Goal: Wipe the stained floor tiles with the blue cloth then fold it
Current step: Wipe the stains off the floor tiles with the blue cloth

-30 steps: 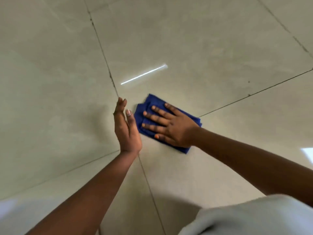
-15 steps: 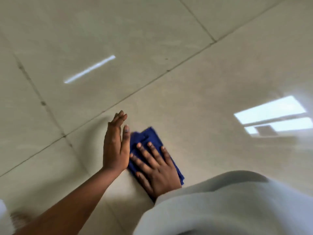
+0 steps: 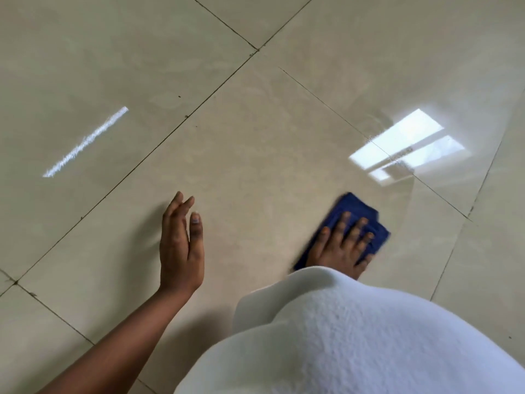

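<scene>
Head view, looking down: right hand (image 3: 342,245) pressed flat on the blue cloth (image 3: 358,214), fingers (image 3: 355,230) spread and straight, pinching nothing; wrist and forearm hidden behind a white garment (image 3: 355,336) filling the lower right corner. Cloth bunched or folded into a small pad on the floor tiles (image 3: 255,155), right of centre, near a grout line; near edge covered by the palm, far corner blurred, layers hard to count. Left hand (image 3: 181,245) well apart from the cloth, at the left of the same tile, fingers straight and held close together, thumb alongside, holding nothing; cannot tell whether touching the floor or just above it, though a soft shadow lies to its left. Left forearm cut off by the bottom edge. Bright window reflection (image 3: 409,143) on the glossy tile beyond the cloth, and a thin light streak (image 3: 85,142) at the far left. Stains hard to make out; only faint cloudy marks and small dark specks along the grout lines.
</scene>
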